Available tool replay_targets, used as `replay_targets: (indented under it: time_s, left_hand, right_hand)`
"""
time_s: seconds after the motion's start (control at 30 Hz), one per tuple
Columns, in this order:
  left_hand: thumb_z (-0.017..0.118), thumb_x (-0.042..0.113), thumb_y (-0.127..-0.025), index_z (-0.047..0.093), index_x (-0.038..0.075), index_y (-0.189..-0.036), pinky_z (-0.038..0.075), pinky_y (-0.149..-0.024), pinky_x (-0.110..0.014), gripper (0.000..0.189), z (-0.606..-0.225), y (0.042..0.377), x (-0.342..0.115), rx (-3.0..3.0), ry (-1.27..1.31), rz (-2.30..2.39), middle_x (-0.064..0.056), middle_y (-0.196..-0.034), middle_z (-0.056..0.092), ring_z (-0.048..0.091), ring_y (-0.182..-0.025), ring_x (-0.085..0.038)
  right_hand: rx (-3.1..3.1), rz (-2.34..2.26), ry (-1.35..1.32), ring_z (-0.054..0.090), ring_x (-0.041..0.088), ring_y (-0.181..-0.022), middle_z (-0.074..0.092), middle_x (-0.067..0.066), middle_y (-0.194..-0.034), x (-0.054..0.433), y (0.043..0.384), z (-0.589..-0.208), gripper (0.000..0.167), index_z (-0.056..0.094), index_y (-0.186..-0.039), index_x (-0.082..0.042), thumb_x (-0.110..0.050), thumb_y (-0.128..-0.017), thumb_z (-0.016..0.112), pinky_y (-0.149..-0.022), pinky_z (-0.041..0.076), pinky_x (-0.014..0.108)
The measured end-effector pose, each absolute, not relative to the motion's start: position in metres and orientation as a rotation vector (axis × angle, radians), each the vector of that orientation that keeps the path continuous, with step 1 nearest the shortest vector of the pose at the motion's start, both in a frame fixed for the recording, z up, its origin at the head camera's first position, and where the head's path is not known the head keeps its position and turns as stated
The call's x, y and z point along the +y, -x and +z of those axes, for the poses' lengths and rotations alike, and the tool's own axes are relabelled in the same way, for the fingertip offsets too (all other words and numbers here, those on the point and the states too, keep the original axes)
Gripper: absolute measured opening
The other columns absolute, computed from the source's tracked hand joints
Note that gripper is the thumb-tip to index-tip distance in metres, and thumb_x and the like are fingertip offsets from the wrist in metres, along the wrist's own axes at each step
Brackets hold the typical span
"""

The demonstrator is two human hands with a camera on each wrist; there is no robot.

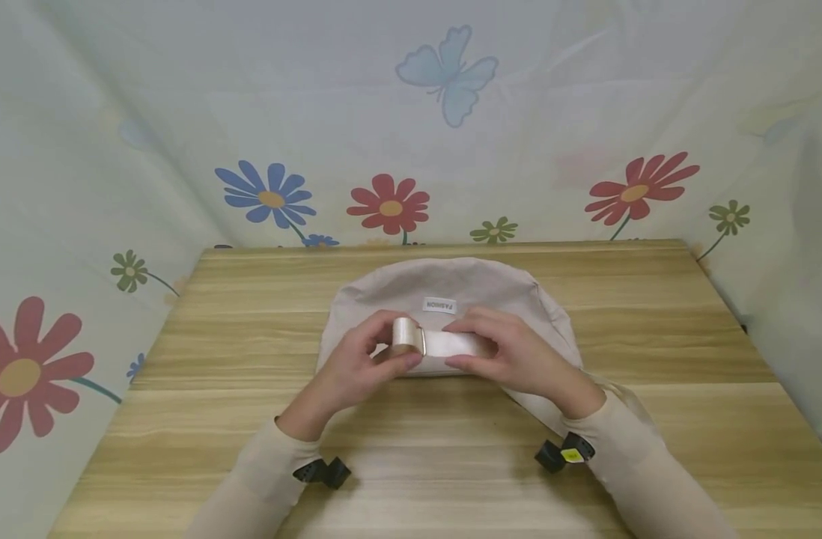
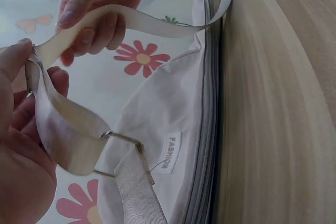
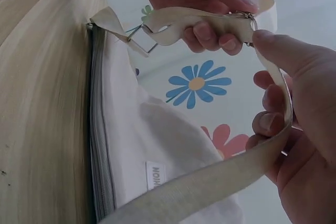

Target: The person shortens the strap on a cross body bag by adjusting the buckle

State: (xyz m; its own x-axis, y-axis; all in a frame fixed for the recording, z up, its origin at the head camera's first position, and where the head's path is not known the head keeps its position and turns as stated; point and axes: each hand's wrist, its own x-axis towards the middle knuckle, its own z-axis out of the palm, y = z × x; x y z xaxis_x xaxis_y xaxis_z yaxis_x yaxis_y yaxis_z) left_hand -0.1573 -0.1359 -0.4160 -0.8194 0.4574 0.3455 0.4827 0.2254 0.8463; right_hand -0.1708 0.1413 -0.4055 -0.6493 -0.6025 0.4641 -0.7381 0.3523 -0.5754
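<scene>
A pale beige bag (image 1: 478,281) with a small "FASHION" label (image 1: 440,305) lies on the table. Over its near edge both hands hold its cream webbing strap (image 1: 454,343). My left hand (image 1: 357,363) pinches the strap at a metal slide buckle (image 1: 421,341), where the webbing forms a loop. Close to the buckle, my right hand (image 1: 512,352) grips the strap between thumb and fingers. In the left wrist view, a metal ring (image 2: 126,140) joins the strap loop to a short tab at the bag's end. A zipper (image 2: 206,129) runs along the bag's edge.
The wood-grain table (image 1: 236,337) stretches to both sides of the bag. Behind it hangs a pale curtain (image 1: 303,97) printed with flowers and a butterfly. Part of the strap trails off the bag's right side. Each wrist wears a small black camera (image 1: 323,472).
</scene>
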Motion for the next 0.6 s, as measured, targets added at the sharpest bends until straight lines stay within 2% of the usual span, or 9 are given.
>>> replay_targets:
  time_s: [0.13, 0.2, 0.4, 0.6]
  left_hand:
    - [0.080, -0.001, -0.094, 0.056, -0.002, -0.137, 0.059, -0.078, -0.027, 0.049, -0.417, 0.158, -0.135, -2.465, 0.901, -1.823, -0.019, -0.110, 0.076, 0.068, -0.095, -0.014]
    - [0.082, 0.001, -0.094, 0.058, -0.001, -0.137, 0.059, -0.076, -0.027, 0.049, -0.417, 0.158, -0.135, -2.485, 0.865, -1.834, -0.017, -0.110, 0.077, 0.068, -0.095, -0.014]
    - [0.086, 0.009, -0.092, 0.069, 0.008, -0.129, 0.059, -0.094, -0.034, 0.041, -0.423, 0.159, -0.134, -2.520, 0.852, -1.704, -0.005, -0.118, 0.075, 0.066, -0.106, -0.015]
    - [0.089, 0.012, -0.089, 0.070, 0.010, -0.128, 0.054, -0.108, -0.034, 0.043, -0.419, 0.158, -0.135, -2.549, 0.932, -1.558, -0.001, -0.121, 0.074, 0.067, -0.114, -0.014]
  right_hand:
    - [-2.420, 1.196, -1.240, 0.059, 0.009, -0.096, 0.071, -0.003, -0.109, 0.141, 0.173, -0.408, 0.035, 0.075, -0.122, -0.012, -0.014, -0.090, 0.089, -0.084, 0.050, 0.026]
    - [-2.408, 1.203, -1.243, 0.058, 0.009, -0.094, 0.071, -0.002, -0.107, 0.139, 0.173, -0.410, 0.035, 0.074, -0.123, -0.012, -0.013, -0.090, 0.088, -0.082, 0.050, 0.026]
    - [-2.392, 1.240, -1.253, 0.060, 0.011, -0.094, 0.071, 0.000, -0.109, 0.133, 0.173, -0.412, 0.035, 0.074, -0.122, -0.011, -0.010, -0.090, 0.088, -0.080, 0.052, 0.028]
    - [-2.389, 1.251, -1.241, 0.058, 0.010, -0.088, 0.070, 0.000, -0.105, 0.129, 0.173, -0.417, 0.033, 0.074, -0.120, -0.011, -0.009, -0.090, 0.087, -0.076, 0.052, 0.027]
